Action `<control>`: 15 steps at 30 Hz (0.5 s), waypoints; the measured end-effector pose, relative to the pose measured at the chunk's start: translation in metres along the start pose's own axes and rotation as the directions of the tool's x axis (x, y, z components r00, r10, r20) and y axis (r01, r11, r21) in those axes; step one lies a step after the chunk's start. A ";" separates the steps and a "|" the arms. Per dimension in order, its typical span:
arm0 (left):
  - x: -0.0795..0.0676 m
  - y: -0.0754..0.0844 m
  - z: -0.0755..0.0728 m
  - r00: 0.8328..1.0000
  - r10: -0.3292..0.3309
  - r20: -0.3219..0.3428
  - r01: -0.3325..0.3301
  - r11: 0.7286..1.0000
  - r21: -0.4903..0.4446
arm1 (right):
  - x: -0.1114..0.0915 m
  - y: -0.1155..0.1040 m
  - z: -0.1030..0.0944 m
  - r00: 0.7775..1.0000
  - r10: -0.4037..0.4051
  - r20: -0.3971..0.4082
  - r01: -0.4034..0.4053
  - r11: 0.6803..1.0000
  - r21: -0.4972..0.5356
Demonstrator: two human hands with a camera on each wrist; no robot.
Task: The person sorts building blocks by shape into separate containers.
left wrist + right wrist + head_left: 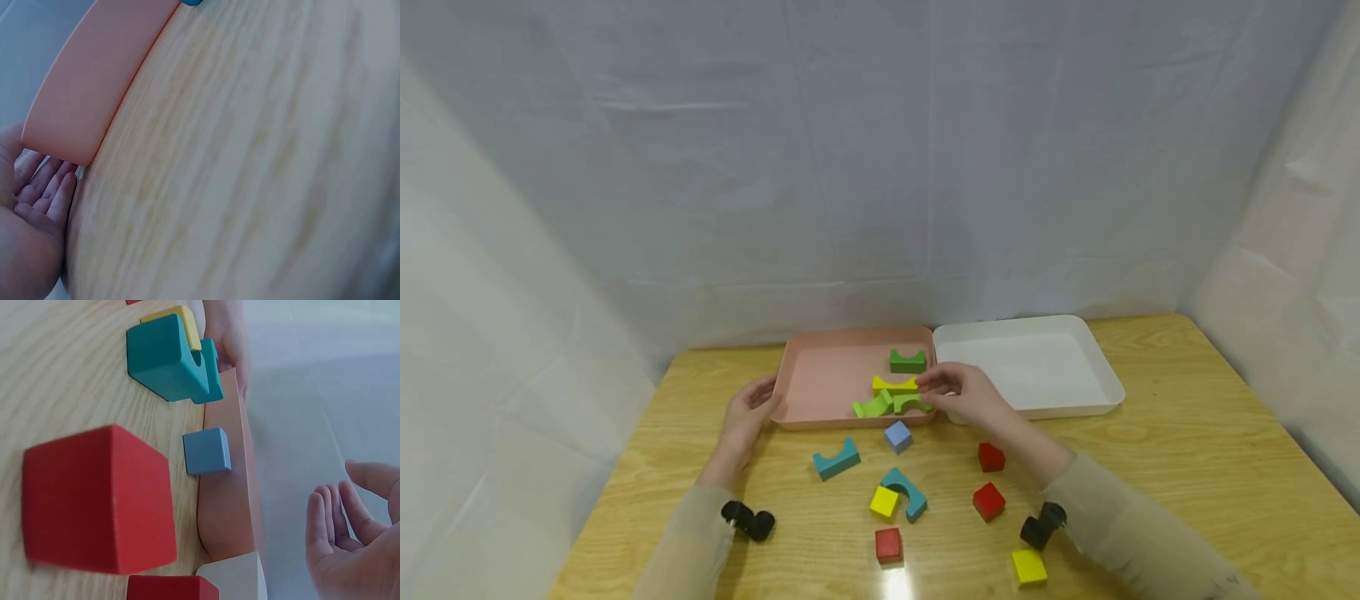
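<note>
At the left end of the pink tray [823, 377], my left hand [748, 414] grips the wall, thumb at the rim and fingers outside it; the left wrist view has the fingers [47, 184] against the tray's corner. Over the same tray's right edge hovers my right hand [966, 396], nothing between its parted thumb and fingers in the right wrist view. Beneath it, inside the tray, lie a yellow arch block [893, 386] and two lime arch blocks [874, 406], with a dark green arch block [907, 364] farther back.
A white tray [1026, 367] adjoins the pink one. In front lie a blue cube [898, 437], teal arch blocks [837, 460], a yellow block [883, 502], several red blocks [988, 502] and another yellow block [1028, 568] near the right wrist. White sheeting [865, 167] hangs behind and at the sides.
</note>
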State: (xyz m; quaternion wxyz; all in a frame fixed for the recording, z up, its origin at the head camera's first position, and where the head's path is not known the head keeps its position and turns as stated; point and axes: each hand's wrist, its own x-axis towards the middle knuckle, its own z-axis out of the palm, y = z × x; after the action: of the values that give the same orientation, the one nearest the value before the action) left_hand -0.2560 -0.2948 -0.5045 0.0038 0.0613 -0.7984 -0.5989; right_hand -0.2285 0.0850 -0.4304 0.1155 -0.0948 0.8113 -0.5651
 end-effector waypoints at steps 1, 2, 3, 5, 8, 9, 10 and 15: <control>0.000 0.000 0.000 1.000 0.000 0.001 0.000 1.000 0.002 | -0.001 0.000 0.000 1.000 0.001 0.004 -0.001 1.000 0.001; 0.000 0.000 0.001 1.000 -0.001 0.001 0.001 1.000 0.003 | -0.003 0.001 0.000 1.000 0.000 0.009 0.000 1.000 0.005; 0.000 0.000 0.001 1.000 0.000 0.001 0.000 1.000 0.002 | -0.004 0.001 0.001 1.000 0.000 0.014 0.000 1.000 0.009; 0.000 0.000 0.000 1.000 0.002 0.001 -0.002 1.000 -0.006 | -0.007 0.002 0.001 1.000 -0.011 0.026 0.010 1.000 0.011; 0.000 0.000 0.000 1.000 0.002 0.000 -0.002 1.000 -0.010 | -0.010 0.005 0.002 0.999 -0.034 0.038 0.033 0.999 0.012; 0.000 0.000 0.000 1.000 0.003 0.000 -0.003 1.000 -0.009 | -0.012 0.005 0.003 0.998 -0.039 0.043 0.039 0.999 0.013; 0.000 0.000 0.000 1.000 0.002 0.001 -0.002 1.000 -0.007 | -0.013 0.006 0.003 0.998 -0.043 0.048 0.042 0.999 0.015; 0.000 0.000 -0.001 1.000 -0.008 0.011 0.008 1.000 -0.010 | -0.019 0.008 0.005 0.996 -0.043 0.075 0.041 0.999 0.031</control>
State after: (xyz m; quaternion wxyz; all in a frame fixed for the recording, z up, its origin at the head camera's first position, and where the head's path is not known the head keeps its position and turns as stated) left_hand -0.2563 -0.2960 -0.5039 -0.0026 0.0612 -0.7952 -0.6033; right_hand -0.2090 0.0885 -0.4384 0.1355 -0.1316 0.7959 -0.5752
